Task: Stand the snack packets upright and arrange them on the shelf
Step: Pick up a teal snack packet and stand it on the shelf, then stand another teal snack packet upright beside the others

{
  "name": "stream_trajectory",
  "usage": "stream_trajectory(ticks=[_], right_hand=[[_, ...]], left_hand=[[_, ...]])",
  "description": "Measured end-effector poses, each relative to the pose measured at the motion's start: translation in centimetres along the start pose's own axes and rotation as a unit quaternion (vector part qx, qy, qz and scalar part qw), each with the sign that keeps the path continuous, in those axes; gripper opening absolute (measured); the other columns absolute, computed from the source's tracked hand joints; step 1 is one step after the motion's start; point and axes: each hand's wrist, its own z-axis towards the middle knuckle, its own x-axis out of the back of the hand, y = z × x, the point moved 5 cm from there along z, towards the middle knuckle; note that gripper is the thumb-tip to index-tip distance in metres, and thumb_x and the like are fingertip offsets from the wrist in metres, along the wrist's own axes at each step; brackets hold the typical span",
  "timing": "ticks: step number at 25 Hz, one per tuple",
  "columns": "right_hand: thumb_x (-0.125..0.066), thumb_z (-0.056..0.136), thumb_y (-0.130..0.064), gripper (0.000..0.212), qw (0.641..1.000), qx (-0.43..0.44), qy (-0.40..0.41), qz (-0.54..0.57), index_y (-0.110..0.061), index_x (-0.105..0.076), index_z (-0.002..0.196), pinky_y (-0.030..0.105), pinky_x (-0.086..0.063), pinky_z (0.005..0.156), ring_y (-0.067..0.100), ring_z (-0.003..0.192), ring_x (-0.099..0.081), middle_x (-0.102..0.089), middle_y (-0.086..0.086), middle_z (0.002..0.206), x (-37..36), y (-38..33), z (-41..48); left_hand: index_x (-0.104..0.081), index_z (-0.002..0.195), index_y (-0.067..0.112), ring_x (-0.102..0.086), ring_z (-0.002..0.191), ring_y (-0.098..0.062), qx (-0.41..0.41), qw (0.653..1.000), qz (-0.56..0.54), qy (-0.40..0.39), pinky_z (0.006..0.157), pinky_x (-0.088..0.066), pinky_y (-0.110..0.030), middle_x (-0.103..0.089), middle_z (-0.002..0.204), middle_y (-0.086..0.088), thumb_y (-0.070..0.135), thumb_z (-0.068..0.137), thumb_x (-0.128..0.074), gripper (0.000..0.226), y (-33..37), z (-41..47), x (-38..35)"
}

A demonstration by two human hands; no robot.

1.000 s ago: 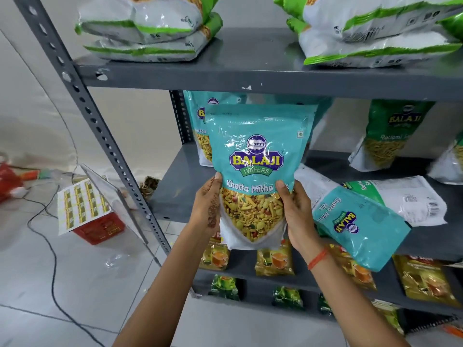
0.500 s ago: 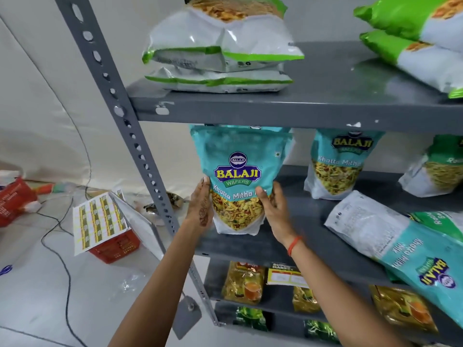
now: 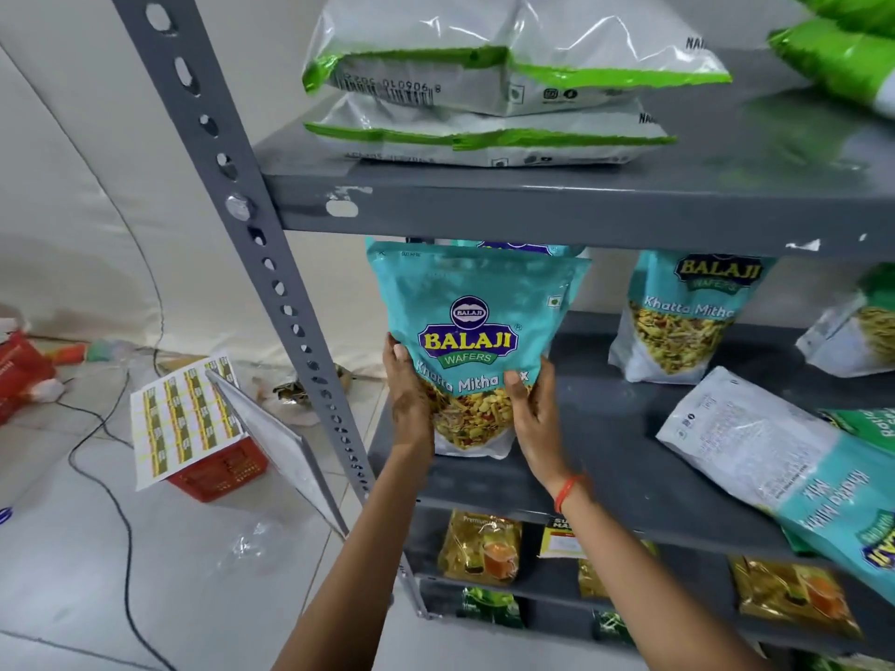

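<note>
A teal Balaji Khatta Mitha packet (image 3: 477,302) stands upright at the left end of the grey middle shelf (image 3: 620,457). My left hand (image 3: 407,394) grips its lower left edge and my right hand (image 3: 530,418) grips its lower right edge. Another teal packet (image 3: 520,247) stands just behind it, mostly hidden. A second upright Khatta Mitha packet (image 3: 687,312) stands further right. A teal and white packet (image 3: 794,472) lies flat at the right front, overhanging the shelf edge.
The slotted grey upright post (image 3: 271,263) rises just left of my hands. White and green packets (image 3: 489,104) lie stacked on the top shelf. Green packets (image 3: 867,322) sit at the far right. Golden packets (image 3: 479,549) fill the lower shelf. A red basket (image 3: 218,469) and cables lie on the floor.
The packet has moved from in front of the shelf edge back onto the left end of the middle shelf, and now stands there upright. The view has shifted left and closer.
</note>
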Motion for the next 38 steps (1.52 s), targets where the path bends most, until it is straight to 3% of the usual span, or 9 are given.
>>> stream_trajectory(ticks=[5, 9, 16, 20, 24, 29, 32, 35, 38], right_hand=[[-0.054, 0.088, -0.052, 0.061, 0.999, 0.020, 0.013, -0.024, -0.025, -0.033, 0.140, 0.023, -0.052, 0.092, 0.004, 0.122, -0.055, -0.055, -0.014, 0.134, 0.9, 0.0, -1.0], [-0.040, 0.093, -0.054, 0.057, 0.982, 0.072, 0.102, -0.141, -0.021, -0.037, 0.139, 0.006, -0.035, 0.100, -0.009, 0.130, -0.039, -0.044, -0.003, 0.145, 4.3, -2.4, -2.4], [-0.043, 0.098, -0.036, 0.045, 0.931, 0.146, 0.179, -0.282, -0.011, -0.043, 0.135, 0.021, -0.036, 0.107, 0.010, 0.129, -0.044, -0.050, 0.002, 0.138, 16.9, -8.5, -6.0], [-0.055, 0.093, -0.023, 0.048, 0.844, 0.069, 0.158, -0.508, -0.003, -0.043, 0.135, 0.048, -0.035, 0.109, 0.034, 0.127, -0.046, -0.052, 0.019, 0.137, 25.1, -10.3, -8.2], [-0.049, 0.094, -0.032, 0.051, 0.721, -0.062, 0.070, -0.687, -0.001, -0.043, 0.134, 0.049, -0.032, 0.107, 0.038, 0.127, -0.044, -0.050, 0.024, 0.135, 32.5, -10.4, -8.9], [-0.039, 0.097, -0.048, 0.055, 0.774, -0.229, 0.006, -0.591, 0.001, -0.054, 0.115, 0.043, -0.042, 0.096, 0.041, 0.119, -0.052, -0.055, 0.029, 0.128, 40.2, -10.5, -5.8], [-0.035, 0.097, -0.052, 0.058, 0.725, -0.240, -0.078, -0.641, -0.005, -0.056, 0.124, 0.041, -0.039, 0.102, 0.039, 0.125, -0.045, -0.049, 0.026, 0.134, 40.5, -9.8, -3.9], [-0.033, 0.095, -0.057, 0.060, 0.706, -0.249, -0.114, -0.653, -0.007, -0.062, 0.113, 0.037, -0.043, 0.095, 0.035, 0.118, -0.051, -0.055, 0.021, 0.127, 40.1, -9.3, -2.6], [-0.045, 0.095, -0.050, 0.046, 0.818, -0.310, -0.098, -0.474, -0.010, -0.065, 0.085, 0.021, -0.044, 0.057, 0.014, 0.063, -0.061, -0.064, 0.005, 0.079, 40.3, -10.0, -1.6]], left_hand=[[0.011, 0.147, 0.031, 0.016, 0.142, -0.001, -0.123, 0.960, 0.247, 0.054, 0.120, 0.000, -0.045, 0.014, 0.158, 0.010, 0.049, 0.098, -0.022, 0.062, -0.7, -3.9, -0.8], [0.005, 0.149, 0.013, 0.012, 0.146, -0.013, -0.243, 0.897, 0.368, 0.024, 0.120, 0.003, -0.043, 0.010, 0.159, -0.005, 0.047, 0.095, -0.025, 0.070, -1.3, -8.2, -4.5], [0.000, 0.149, 0.016, 0.004, 0.147, -0.018, -0.340, 0.821, 0.453, -0.075, 0.119, -0.002, -0.043, 0.002, 0.157, -0.010, 0.032, 0.099, -0.031, 0.061, -6.2, -16.6, -14.9], [-0.015, 0.148, 0.015, 0.002, 0.146, -0.023, -0.340, 0.760, 0.514, -0.208, 0.119, -0.008, -0.047, 0.001, 0.155, -0.006, 0.029, 0.098, -0.025, 0.053, -11.3, -21.7, -21.9], [-0.037, 0.142, 0.007, -0.018, 0.141, -0.028, -0.403, 0.661, 0.545, -0.322, 0.112, -0.030, -0.052, -0.029, 0.152, -0.011, 0.043, 0.094, -0.037, 0.060, -15.1, -23.8, -24.3], [-0.026, 0.145, 0.010, -0.019, 0.143, -0.023, -0.398, 0.652, 0.551, -0.336, 0.116, -0.023, -0.043, -0.018, 0.154, -0.003, 0.049, 0.087, -0.052, 0.076, -15.9, -21.8, -24.2], [-0.011, 0.148, 0.017, -0.014, 0.145, -0.018, -0.395, 0.644, 0.563, -0.336, 0.117, -0.023, -0.043, -0.013, 0.156, 0.000, 0.040, 0.088, -0.056, 0.079, -16.2, -21.7, -24.0], [-0.029, 0.145, 0.013, -0.025, 0.142, -0.023, -0.421, 0.659, 0.542, -0.308, 0.114, -0.027, -0.046, -0.027, 0.153, -0.004, 0.022, 0.090, -0.061, 0.064, -15.7, -22.3, -24.3], [-0.049, 0.133, 0.008, -0.036, 0.136, -0.023, -0.413, 0.726, 0.463, -0.298, 0.114, -0.029, -0.040, -0.044, 0.144, -0.006, 0.008, 0.090, -0.058, 0.044, -14.0, -21.6, -24.2]])
